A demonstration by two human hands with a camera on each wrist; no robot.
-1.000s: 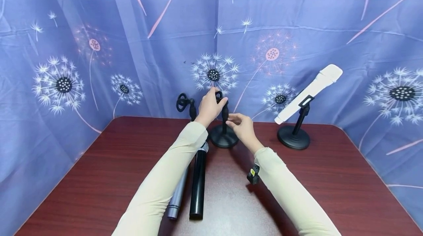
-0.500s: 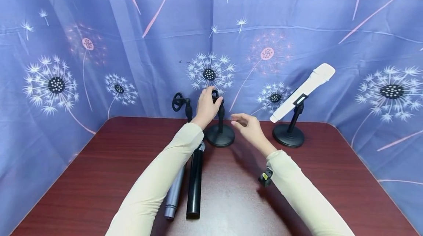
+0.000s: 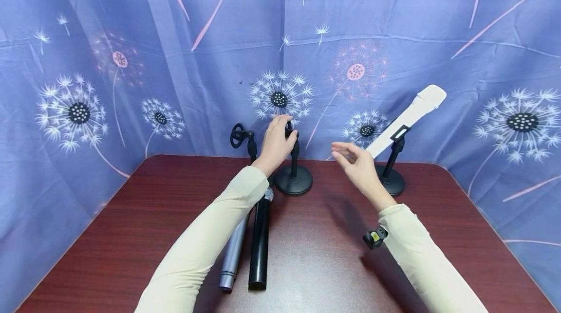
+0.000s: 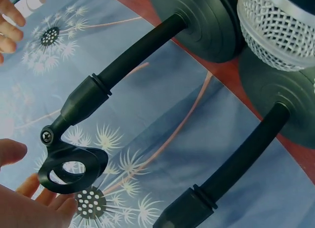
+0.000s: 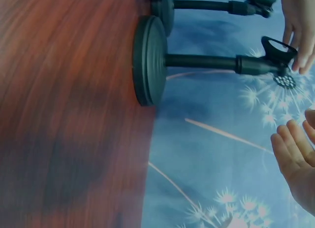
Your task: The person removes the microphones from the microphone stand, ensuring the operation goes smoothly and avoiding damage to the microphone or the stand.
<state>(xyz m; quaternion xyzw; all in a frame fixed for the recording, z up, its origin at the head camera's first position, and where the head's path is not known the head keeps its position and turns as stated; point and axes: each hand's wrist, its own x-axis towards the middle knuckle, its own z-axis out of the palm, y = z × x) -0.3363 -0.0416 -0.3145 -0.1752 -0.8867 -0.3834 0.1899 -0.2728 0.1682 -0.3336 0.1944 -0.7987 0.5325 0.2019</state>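
Note:
My left hand (image 3: 277, 142) is at the top of the middle black microphone stand (image 3: 294, 181). In the left wrist view its fingers lie behind the stand's ring-shaped clip (image 4: 97, 166), and the thumb stands apart from it. The clip holds no microphone. My right hand (image 3: 361, 167) hovers to the right of this stand with nothing in it, fingers loosely bent. In the head view it overlaps the lower end of a white microphone (image 3: 412, 113), which rests tilted in the right stand (image 3: 391, 184).
Another black stand (image 3: 252, 145) with a bare clip stands at left, partly hidden by my left arm. A black microphone (image 3: 259, 245) and a silver-grey one (image 3: 232, 259) lie on the reddish-brown table (image 3: 131, 235). A blue dandelion-print curtain (image 3: 210, 79) hangs behind the table.
My right hand has moved away from the middle stand to the right, toward the white microphone. The left hand has stayed at the middle stand's clip, its fingers slightly loosened.

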